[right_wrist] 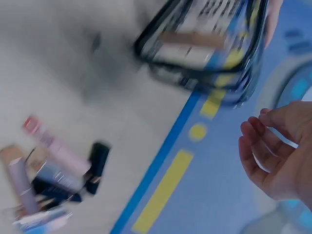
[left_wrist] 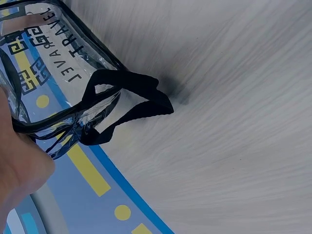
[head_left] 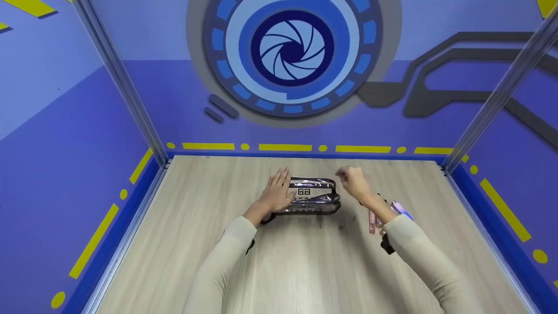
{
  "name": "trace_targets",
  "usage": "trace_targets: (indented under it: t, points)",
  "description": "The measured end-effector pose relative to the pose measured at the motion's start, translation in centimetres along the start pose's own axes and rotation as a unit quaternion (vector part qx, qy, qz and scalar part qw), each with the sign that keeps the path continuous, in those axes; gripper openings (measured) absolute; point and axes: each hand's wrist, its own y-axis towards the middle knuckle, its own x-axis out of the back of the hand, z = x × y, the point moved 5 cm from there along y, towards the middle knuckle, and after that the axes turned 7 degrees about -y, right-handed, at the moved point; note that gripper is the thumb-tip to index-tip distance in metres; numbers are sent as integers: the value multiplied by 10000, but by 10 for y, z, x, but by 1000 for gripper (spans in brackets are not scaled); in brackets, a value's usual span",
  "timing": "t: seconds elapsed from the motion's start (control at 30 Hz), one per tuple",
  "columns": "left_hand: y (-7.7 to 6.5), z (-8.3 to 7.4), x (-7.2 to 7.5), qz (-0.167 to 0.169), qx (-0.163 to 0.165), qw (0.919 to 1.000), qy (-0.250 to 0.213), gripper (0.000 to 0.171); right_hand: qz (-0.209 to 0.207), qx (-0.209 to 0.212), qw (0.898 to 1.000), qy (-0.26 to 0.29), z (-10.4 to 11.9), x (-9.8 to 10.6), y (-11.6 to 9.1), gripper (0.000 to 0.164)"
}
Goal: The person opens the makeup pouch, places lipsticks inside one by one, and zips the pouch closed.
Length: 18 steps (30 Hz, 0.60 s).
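A clear zip pouch point(head_left: 316, 204) with black trim and printed letters lies on the table in front of me. My left hand point(head_left: 277, 192) rests on its left end, fingers straight and thumb over the top. The pouch's black strap loop point(left_wrist: 131, 83) sticks out past that end in the left wrist view. Just off the pouch's right end, my right hand point(head_left: 354, 181) is raised, its fingers loosely bent and nothing showing between them. In the right wrist view, a tan strip point(right_wrist: 192, 40) shows through the clear pouch wall.
Several small cosmetic tubes lie in a loose group on the table point(head_left: 305, 266) under my right forearm. Among them are a pink tube point(right_wrist: 61, 153), a dark cap-like piece point(right_wrist: 97, 163) and a purple-blue tube point(head_left: 401, 210). Blue printed panels point(head_left: 279, 135) wall the back and sides.
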Motion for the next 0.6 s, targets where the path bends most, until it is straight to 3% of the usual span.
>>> trace_targets:
  t: [0.1, 0.2, 0.37, 0.6]
  points:
    - [1, -1, 0, 46, 39, 10000, 0, 74, 307, -595, 9970, -379, -36, 2, -8, 23]
    - [0, -1, 1, 119, 86, 9999, -8, 75, 883, -1090, 9864, -855, -68, -5, -23, 26]
    - [-1, -1, 1, 122, 82, 9999, -36, 76, 1680, -1407, 9670, -1303, -108, -24, -48, 30]
    - [-3, -3, 2, -7, 114, 9999, -120, 75, 1970, -1459, 9548, -1683, -131, -37, -56, 32]
